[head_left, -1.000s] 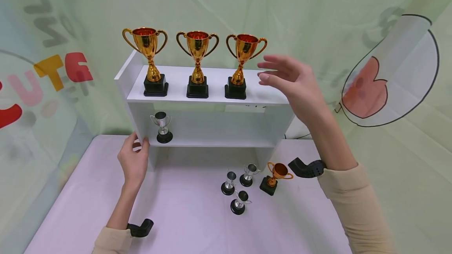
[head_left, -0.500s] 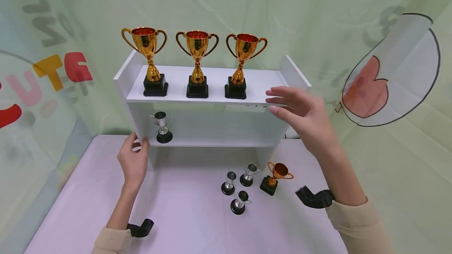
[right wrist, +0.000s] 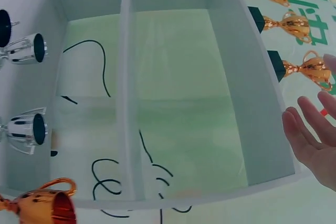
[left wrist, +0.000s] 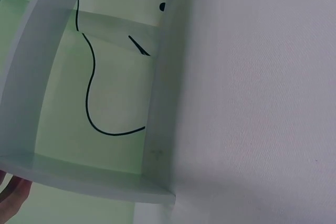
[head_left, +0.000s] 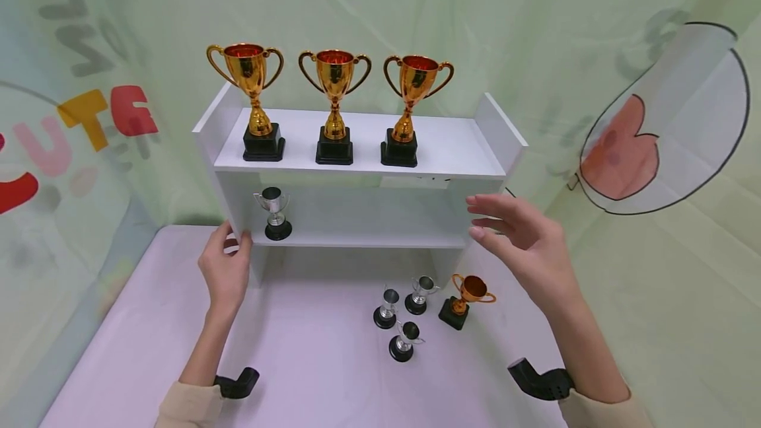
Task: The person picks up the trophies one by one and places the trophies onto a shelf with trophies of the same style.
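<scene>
My left hand (head_left: 224, 269) holds the left side panel of the white shelf (head_left: 362, 241), thumb at the front edge and fingers on the outer side. In the left wrist view, part of the fingers (left wrist: 14, 198) shows against that panel. To the right of the shelf, my right hand (head_left: 529, 246) hovers with fingers loosely bent and nothing between them. Below it on the table stands a gold trophy cup (head_left: 473, 289) on a black base. Close by are three small silver trophy cups, one silver trophy cup (head_left: 410, 331) in front.
Three gold trophies stand in a row on the top board, with the middle gold trophy (head_left: 335, 74) near its centre. Another silver trophy (head_left: 275, 207) is at the left of the middle board. A printed green curtain (head_left: 535, 32) hangs behind the white table (head_left: 321, 362).
My right hand has come down from beside the rightmost gold trophy on the top board to the level of the middle board, slightly rightward. The left hand stays at the panel.
</scene>
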{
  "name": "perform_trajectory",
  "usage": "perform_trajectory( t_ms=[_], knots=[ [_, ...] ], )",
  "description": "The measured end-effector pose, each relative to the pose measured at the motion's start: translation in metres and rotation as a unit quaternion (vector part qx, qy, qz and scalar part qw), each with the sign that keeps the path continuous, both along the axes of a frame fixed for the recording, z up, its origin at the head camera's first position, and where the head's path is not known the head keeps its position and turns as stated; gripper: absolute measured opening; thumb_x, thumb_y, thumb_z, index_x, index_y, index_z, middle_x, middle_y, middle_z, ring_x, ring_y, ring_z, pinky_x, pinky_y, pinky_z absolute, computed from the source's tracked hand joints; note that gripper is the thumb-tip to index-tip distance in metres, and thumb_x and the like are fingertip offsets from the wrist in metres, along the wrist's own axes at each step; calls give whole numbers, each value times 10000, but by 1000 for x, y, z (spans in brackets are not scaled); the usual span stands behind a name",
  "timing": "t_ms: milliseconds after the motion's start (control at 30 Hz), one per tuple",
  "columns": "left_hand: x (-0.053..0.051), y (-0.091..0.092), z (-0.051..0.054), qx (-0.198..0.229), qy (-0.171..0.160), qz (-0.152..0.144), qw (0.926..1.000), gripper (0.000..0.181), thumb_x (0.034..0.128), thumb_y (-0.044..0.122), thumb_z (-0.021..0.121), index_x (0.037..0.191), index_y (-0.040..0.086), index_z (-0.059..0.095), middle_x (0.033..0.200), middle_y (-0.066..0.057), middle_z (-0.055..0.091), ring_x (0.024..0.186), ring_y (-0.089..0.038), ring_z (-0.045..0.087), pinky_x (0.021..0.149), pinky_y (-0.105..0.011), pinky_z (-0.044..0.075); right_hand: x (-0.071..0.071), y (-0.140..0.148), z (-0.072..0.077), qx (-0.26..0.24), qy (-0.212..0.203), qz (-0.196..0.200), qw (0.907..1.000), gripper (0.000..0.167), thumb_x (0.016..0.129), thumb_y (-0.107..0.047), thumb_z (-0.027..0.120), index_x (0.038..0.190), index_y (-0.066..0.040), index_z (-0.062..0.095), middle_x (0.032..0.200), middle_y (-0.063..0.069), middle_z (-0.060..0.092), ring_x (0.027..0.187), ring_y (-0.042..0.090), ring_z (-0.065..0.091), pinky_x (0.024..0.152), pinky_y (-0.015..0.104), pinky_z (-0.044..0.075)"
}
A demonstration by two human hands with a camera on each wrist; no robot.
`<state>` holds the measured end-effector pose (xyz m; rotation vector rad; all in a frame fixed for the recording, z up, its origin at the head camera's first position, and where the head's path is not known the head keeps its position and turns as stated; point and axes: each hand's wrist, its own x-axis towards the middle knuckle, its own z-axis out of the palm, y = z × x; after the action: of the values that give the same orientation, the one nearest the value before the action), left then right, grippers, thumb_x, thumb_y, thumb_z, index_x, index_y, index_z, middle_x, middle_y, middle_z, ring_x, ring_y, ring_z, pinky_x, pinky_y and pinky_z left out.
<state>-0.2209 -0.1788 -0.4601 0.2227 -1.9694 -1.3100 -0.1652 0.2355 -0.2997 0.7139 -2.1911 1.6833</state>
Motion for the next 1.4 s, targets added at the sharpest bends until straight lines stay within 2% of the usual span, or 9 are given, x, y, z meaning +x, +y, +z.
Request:
perform_trajectory(
  t_ms=[267, 433, 600, 667, 833, 933, 1200, 1400],
  knots=[
    [0, 1, 1, -12, -4, -27, 10000, 256, 938, 38, 668, 1186, 0, 720, 1088, -206, 728, 765, 45, 573, 670, -11, 447, 9, 11, -30, 128, -3, -81, 9999, 488, 858, 183, 690, 1325, 65, 617, 1312, 159, 670, 1190, 181, 658, 1025, 259, 525],
    [0, 0, 0, 18, -40, -22, 10000, 265, 940, 44, 667, 1196, 3, 718, 1113, -199, 729, 770, 54, 569, 675, -13, 449, 10, 17, -51, 181, 106, -95, 9997, 479, 859, 182, 687, 1323, 90, 608, 1310, 188, 668, 1181, 142, 660, 1036, 221, 508],
    [2, 0, 1, 12, -22, -26, 10000, 264, 943, 45, 666, 1199, 6, 717, 1125, -190, 732, 775, 61, 574, 676, -16, 449, 13, 22, -72, 485, -162, -601, 9969, 466, 882, 113, 717, 1332, 30, 627, 1310, 55, 688, 1169, 89, 655, 1032, 169, 491],
    [2, 0, 1, 4, -5, -49, 10000, 266, 945, 45, 664, 1203, 6, 716, 1127, -190, 731, 775, 73, 570, 677, -17, 451, 14, 24, -80, 455, -289, -685, 9962, 459, 883, 101, 726, 1327, 27, 630, 1304, 40, 688, 1174, 86, 652, 1030, 175, 494],
    [2, 0, 1, 27, -10, -81, 10000, 277, 949, 46, 663, 1219, 12, 714, 1144, -187, 728, 780, 79, 566, 679, -20, 453, 15, 31, -99, -69, -600, -528, 9968, 442, 881, 115, 720, 1308, 86, 611, 1295, 95, 686, 1192, 110, 653, 996, 217, 531],
    [1, 0, 0, 32, -3, -69, 10000, 281, 949, 45, 663, 1224, 13, 712, 1149, -185, 728, 783, 83, 569, 682, -20, 453, 15, 34, -108, -175, -805, -570, 9950, 446, 888, 99, 723, 1317, 94, 600, 1303, 96, 685, 1188, 90, 651, 981, 204, 537],
    [2, 1, -1, 28, 14, -81, 10000, 271, 949, 48, 665, 1213, 7, 712, 1145, -187, 729, 794, 88, 570, 686, -19, 453, 14, 40, -127, 308, -1081, -1223, 9861, 433, 914, -5, 747, 1329, 19, 625, 1296, 48, 687, 1184, 41, 632, 1018, 137, 479],
    [2, 0, -1, 37, -23, -62, 10000, 258, 949, 55, 662, 1197, 7, 714, 1133, -187, 728, 789, 82, 568, 683, -20, 450, 9, 48, -147, 251, -1262, -1325, 9828, 469, 916, -12, 747, 1360, 19, 598, 1318, -22, 666, 1213, 42, 598, 1008, 123, 472]
  ],
)
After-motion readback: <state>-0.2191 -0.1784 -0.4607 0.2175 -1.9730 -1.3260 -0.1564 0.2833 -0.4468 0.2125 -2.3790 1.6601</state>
